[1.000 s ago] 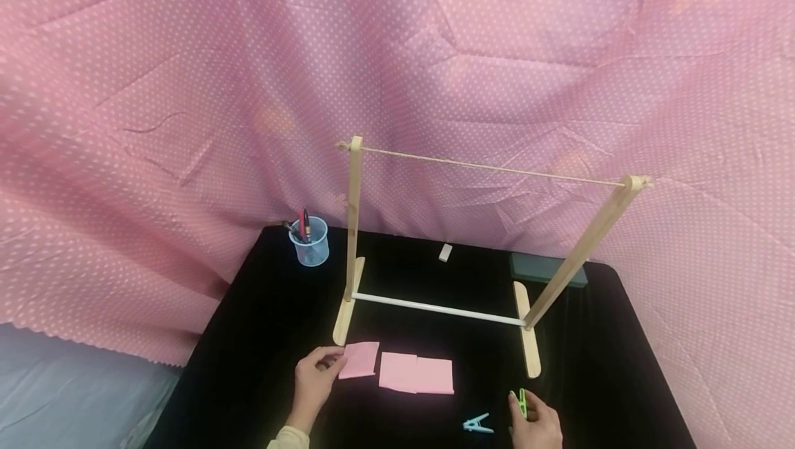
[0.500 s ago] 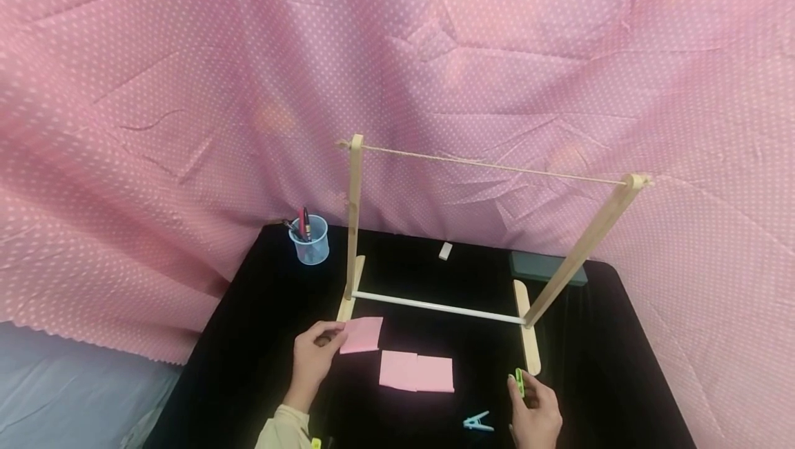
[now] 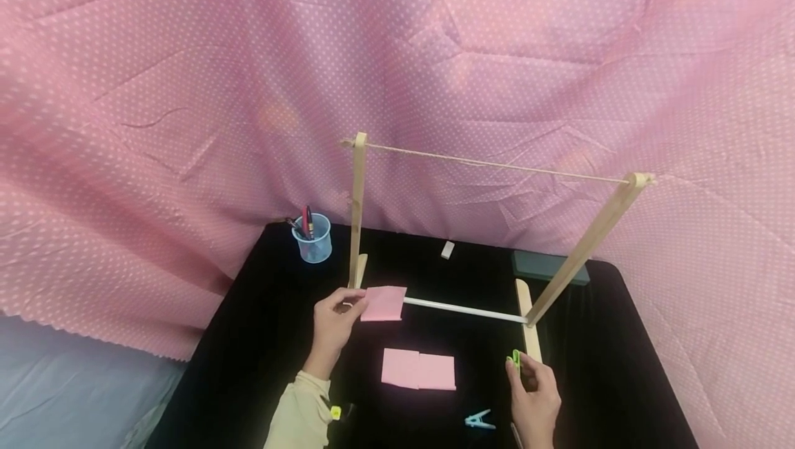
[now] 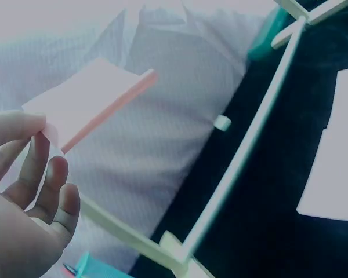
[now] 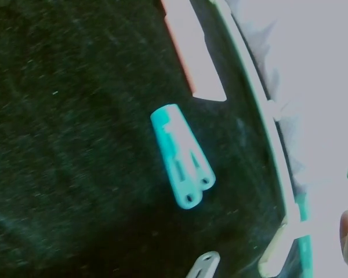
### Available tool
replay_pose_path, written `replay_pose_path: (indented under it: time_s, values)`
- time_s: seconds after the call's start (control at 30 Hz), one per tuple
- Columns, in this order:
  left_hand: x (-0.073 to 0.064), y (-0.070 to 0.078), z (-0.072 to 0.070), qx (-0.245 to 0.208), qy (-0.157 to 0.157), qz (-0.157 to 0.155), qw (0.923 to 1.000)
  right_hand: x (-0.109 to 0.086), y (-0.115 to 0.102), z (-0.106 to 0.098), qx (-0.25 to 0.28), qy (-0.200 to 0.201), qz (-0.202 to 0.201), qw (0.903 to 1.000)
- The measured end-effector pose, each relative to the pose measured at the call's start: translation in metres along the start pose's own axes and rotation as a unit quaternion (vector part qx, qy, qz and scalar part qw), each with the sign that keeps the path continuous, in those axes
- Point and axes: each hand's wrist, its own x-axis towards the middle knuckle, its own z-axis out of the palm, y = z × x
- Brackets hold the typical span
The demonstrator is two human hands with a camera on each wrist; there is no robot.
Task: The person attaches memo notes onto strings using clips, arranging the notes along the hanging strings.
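Note:
My left hand [image 3: 334, 328] pinches a pink square sheet [image 3: 384, 304] by its left edge, raised in front of the white rod [image 3: 462, 309]. In the left wrist view, the sheet [image 4: 90, 101] has a folded lower edge. My right hand [image 3: 535, 397] pinches a green clothespin [image 3: 516, 359] between thumb and fingers, near the stand's right foot. Two more pink sheets, a left one [image 3: 400, 368] and a right one [image 3: 437, 372], lie touching on the table. A light blue clothespin [image 3: 478, 420] lies left of my right hand. The right wrist view also has part of a pale clothespin [image 5: 204, 266].
A wooden stand with a left post [image 3: 357, 214] and a right post [image 3: 584, 249] carries a string [image 3: 491, 165] across its top. Behind it are a blue pen cup [image 3: 314, 247], a white block [image 3: 448, 250] and a dark green flat box [image 3: 546, 267]. A pink dotted curtain [image 3: 397, 76] hangs behind.
My left hand has lifted the pink sheet off the table, forward and slightly right. My right hand has risen a little with the green clothespin.

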Motion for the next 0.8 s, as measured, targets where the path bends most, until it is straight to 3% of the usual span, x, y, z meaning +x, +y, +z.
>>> replay_pose_path:
  time_s: [0.2, 0.47, 0.8]
  values:
    - [0.015, 0.008, 0.01, -0.01, -0.008, 0.004, 0.9999, 0.006, -0.015, -0.001, 0.02, 0.0, -0.045, 0.9988]
    - [0.025, 0.034, 0.023, -0.018, -0.007, -0.004, 0.9998, 0.013, -0.034, -0.002, 0.061, -0.016, -0.064, 0.996]
    - [0.037, 0.057, 0.037, -0.082, 0.014, -0.002, 0.9965, 0.02, -0.058, -0.003, 0.08, -0.044, -0.077, 0.9929]
